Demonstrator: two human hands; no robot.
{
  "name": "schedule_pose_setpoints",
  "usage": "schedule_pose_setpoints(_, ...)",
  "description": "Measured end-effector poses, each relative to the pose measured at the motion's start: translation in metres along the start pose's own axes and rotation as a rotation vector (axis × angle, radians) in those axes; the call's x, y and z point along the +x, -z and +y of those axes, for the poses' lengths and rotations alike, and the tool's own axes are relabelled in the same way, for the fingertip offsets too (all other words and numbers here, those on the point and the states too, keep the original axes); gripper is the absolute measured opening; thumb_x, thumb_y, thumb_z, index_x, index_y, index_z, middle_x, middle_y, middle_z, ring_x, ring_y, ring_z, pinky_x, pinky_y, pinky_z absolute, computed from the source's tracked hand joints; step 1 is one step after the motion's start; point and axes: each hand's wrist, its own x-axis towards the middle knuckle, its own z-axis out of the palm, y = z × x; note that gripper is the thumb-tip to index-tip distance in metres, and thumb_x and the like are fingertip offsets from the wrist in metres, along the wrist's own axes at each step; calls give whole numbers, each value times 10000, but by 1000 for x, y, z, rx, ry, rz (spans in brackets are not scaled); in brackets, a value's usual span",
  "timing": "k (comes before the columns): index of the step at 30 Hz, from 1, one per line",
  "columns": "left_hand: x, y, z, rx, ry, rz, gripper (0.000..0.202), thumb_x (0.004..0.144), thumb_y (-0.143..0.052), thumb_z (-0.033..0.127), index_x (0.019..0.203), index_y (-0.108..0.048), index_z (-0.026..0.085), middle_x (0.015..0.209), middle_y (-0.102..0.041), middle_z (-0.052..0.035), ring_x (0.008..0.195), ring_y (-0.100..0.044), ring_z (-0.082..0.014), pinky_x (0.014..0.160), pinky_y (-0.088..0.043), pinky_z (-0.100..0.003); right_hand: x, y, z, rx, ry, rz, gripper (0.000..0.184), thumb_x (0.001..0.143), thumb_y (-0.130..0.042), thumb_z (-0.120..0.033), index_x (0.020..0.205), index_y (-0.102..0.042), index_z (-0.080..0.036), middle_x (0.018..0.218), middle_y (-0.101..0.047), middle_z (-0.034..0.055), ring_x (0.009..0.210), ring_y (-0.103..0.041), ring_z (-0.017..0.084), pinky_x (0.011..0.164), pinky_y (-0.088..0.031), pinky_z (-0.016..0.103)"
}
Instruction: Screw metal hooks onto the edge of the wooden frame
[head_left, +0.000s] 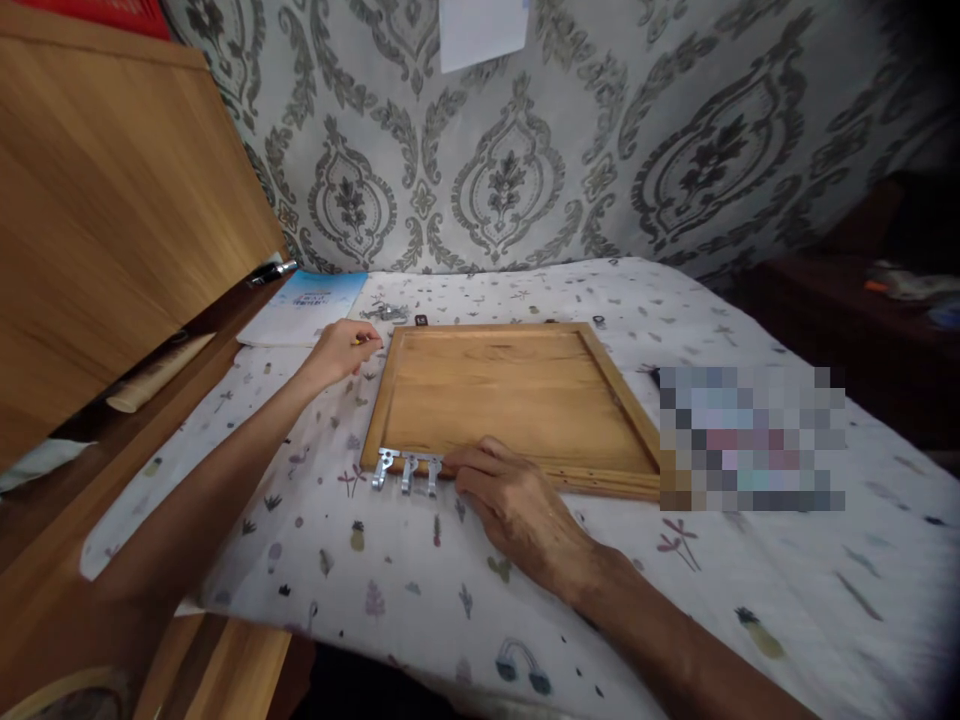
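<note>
A framed wooden board lies flat on the patterned cloth, its raised border facing up. Along its front left edge sits a metal hook rail with several silver hooks that point down toward me. My right hand rests at the board's front edge, its bent fingers on the rail's right end, which they cover. Beside the board's back left corner, my left hand is closed in a pinch. A small bit of yellow shows at its fingers; the rest of what it holds is hidden.
Small metal pieces and a dark brown square piece lie behind the board. A blue and white booklet is at the back left, near a wooden cabinet. A pixelated patch hides something right of the board.
</note>
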Motion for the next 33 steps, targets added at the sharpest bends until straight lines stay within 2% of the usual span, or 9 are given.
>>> schedule_pose_setpoints(5, -43, 0, 32, -236, -111, -233, 245, 823, -543, 361, 821, -658, 145, 587, -551, 32, 443, -505, -97, 485, -384, -221, 0, 2, 0, 108, -64, -6, 254, 868, -463, 28, 826, -621, -167, 917, -715, 96, 908, -600, 221, 776, -538, 346)
schedule_pose_setpoints(8, -61, -1, 47, -264, -229, -353, 239, 809, -556, 365, 756, -652, 153, 555, -547, 35, 488, -502, -97, 512, -359, -217, 1, 3, -1, 125, -88, -24, 251, 832, -468, 22, 872, -626, -169, 903, -699, 89, 882, -591, 219, 780, -520, 351)
schedule_pose_setpoints(10, -68, -2, 54, -212, -270, -362, 213, 805, -553, 332, 706, -631, 160, 568, -568, 32, 524, -487, -95, 520, -336, -214, 1, 3, -1, 125, -98, -33, 243, 840, -461, 4, 892, -631, -162, 886, -691, 90, 871, -585, 222, 768, -514, 352)
schedule_pose_setpoints(13, -73, -6, 60, -162, -265, -302, 186, 794, -562, 286, 653, -566, 164, 612, -616, 23, 546, -469, -94, 516, -309, -216, 1, 3, -1, 128, -97, -30, 240, 858, -444, -14, 899, -633, -157, 878, -693, 94, 881, -577, 227, 769, -511, 353)
schedule_pose_setpoints(15, -73, -8, 61, -207, -248, -286, 181, 802, -559, 277, 660, -532, 168, 642, -645, 13, 564, -521, -102, 524, -330, -215, 0, 3, 0, 127, -90, -26, 239, 864, -441, -20, 897, -635, -155, 885, -697, 95, 887, -575, 228, 773, -508, 351)
schedule_pose_setpoints(17, -74, -10, 59, -308, -217, -323, 176, 820, -544, 277, 683, -509, 174, 661, -657, 9, 565, -577, -106, 529, -368, -213, 0, 3, 0, 122, -90, -28, 234, 872, -439, -25, 890, -637, -150, 885, -697, 99, 886, -575, 230, 765, -503, 347)
schedule_pose_setpoints(21, -75, -12, 54, -417, -193, -353, 161, 825, -558, 261, 713, -474, 182, 637, -611, 36, 533, -569, -88, 529, -393, -202, 0, 4, 0, 116, -89, -42, 231, 888, -441, -27, 896, -635, -152, 890, -694, 89, 889, -564, 220, 770, -490, 336)
schedule_pose_setpoints(25, -76, -11, 53, -391, -230, -340, 101, 791, -598, 254, 770, -529, 184, 659, -582, 46, 565, -542, -88, 550, -402, -199, 0, 5, -1, 95, -89, -50, 229, 892, -444, -27, 869, -635, -151, 848, -680, 79, 859, -540, 215, 745, -474, 326)
schedule_pose_setpoints(33, -80, -8, 56, -171, -245, -474, 164, 793, -592, 310, 764, -688, 180, 656, -672, 14, 618, -587, -131, 575, -413, -220, 1, 4, -1, 105, -65, -31, 229, 873, -449, -6, 865, -646, -123, 818, -668, 84, 804, -523, 208, 715, -460, 322)
